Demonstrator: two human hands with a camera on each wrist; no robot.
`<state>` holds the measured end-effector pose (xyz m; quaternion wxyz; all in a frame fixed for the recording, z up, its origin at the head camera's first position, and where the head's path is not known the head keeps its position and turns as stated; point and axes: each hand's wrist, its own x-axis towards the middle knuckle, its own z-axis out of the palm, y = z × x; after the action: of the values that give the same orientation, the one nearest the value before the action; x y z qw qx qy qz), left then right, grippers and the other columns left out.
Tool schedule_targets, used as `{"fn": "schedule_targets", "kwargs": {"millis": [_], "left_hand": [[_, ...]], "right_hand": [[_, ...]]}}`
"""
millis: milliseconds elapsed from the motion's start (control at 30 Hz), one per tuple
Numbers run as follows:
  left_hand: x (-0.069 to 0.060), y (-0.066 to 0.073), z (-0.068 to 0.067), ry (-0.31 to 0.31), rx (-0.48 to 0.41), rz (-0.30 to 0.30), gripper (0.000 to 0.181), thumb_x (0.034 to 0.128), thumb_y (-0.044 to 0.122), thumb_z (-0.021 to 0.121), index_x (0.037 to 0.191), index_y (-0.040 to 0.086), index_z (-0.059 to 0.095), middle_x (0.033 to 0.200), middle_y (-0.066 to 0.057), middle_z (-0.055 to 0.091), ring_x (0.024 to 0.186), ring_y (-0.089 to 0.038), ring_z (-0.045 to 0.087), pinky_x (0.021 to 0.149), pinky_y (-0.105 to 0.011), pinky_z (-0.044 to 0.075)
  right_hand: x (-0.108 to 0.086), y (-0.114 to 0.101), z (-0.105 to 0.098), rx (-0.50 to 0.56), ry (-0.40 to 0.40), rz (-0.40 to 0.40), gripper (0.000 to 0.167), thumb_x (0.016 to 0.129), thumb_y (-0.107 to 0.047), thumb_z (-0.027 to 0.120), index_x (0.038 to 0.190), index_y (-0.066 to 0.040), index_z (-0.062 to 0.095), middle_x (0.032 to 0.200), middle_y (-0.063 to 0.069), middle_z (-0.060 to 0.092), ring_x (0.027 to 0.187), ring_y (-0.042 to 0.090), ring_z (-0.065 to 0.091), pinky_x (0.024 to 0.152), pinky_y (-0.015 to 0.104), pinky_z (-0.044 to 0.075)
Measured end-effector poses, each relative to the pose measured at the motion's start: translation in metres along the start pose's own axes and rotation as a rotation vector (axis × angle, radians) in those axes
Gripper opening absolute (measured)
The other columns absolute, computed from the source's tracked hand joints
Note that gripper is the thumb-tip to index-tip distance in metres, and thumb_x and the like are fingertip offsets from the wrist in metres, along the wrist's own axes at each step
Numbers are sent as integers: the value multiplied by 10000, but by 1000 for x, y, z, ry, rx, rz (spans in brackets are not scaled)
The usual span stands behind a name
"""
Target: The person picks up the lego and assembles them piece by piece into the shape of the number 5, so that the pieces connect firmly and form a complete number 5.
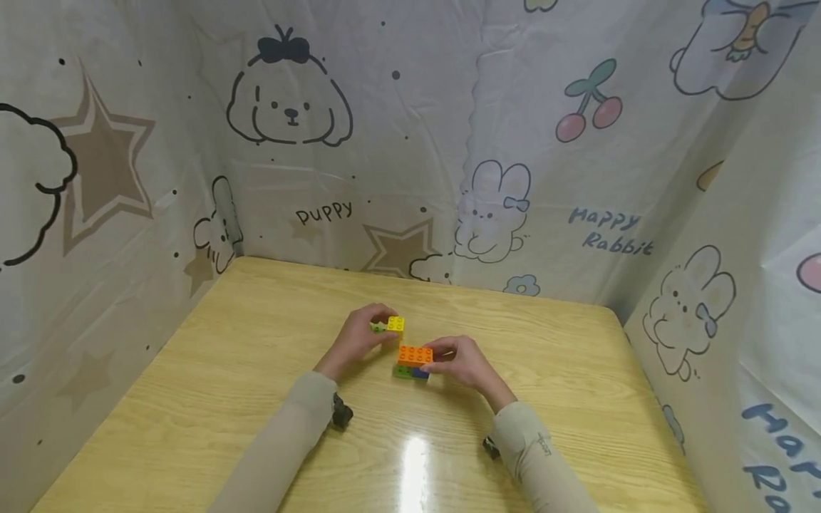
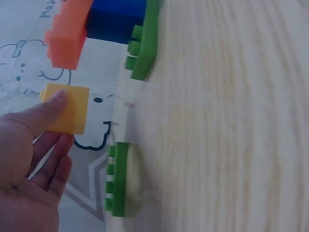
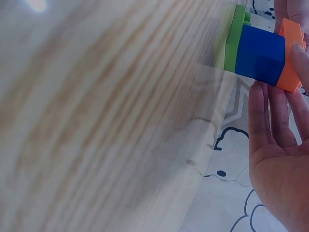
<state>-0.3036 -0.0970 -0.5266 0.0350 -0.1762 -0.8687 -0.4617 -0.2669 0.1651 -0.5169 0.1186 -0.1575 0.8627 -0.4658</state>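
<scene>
My left hand (image 1: 363, 333) pinches a yellow toy building brick (image 2: 72, 110) between thumb and fingers, raised off the table. Beyond that hand, a thin green studded brick (image 2: 119, 180) lies on the wood. My right hand (image 1: 467, 362) grips an orange brick (image 1: 415, 355) by its right end. Below the orange brick sits a blue brick (image 3: 259, 54), which stands on one end of another thin green brick (image 3: 233, 41). Some studs of that green base show uncovered on its left side. The yellow brick is apart from this stack.
The light wooden table (image 1: 256, 399) extends around both hands. A printed cloth (image 1: 410, 142) with cartoon animals and stars hangs along its back and sides. Small dark devices sit at both wrists, one by the left cuff (image 1: 311, 392).
</scene>
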Motion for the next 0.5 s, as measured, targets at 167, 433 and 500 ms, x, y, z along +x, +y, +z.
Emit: {"fn": "schedule_targets", "kwargs": {"millis": [167,433,500], "left_hand": [[0,6,-5,-1,-20,20,351,894,195,832,1217,117,717,1226,-69,722,1132,-311,668,1047,-527,520],[-4,12,-10,9,-11,45,354,889,225,838,1210,139,717,1213,-46,720,1103,-251,673,1031,-504,541],[-5,13,-11,11,-13,52,358,888,231,839,1212,140,717,1212,-49,718,1100,-253,673,1027,-510,543]], "right_hand": [[1,1,0,-12,1,-1,331,864,-207,861,1173,-121,784,1160,64,762,983,180,725,874,351,622],[0,1,0,1,-5,-2,323,866,-204,859,1170,-123,787,1172,68,760,992,188,727,885,368,621],[0,1,0,0,-7,-2,323,866,-205,860,1170,-124,787,1183,70,757,993,187,725,887,369,621]]}}
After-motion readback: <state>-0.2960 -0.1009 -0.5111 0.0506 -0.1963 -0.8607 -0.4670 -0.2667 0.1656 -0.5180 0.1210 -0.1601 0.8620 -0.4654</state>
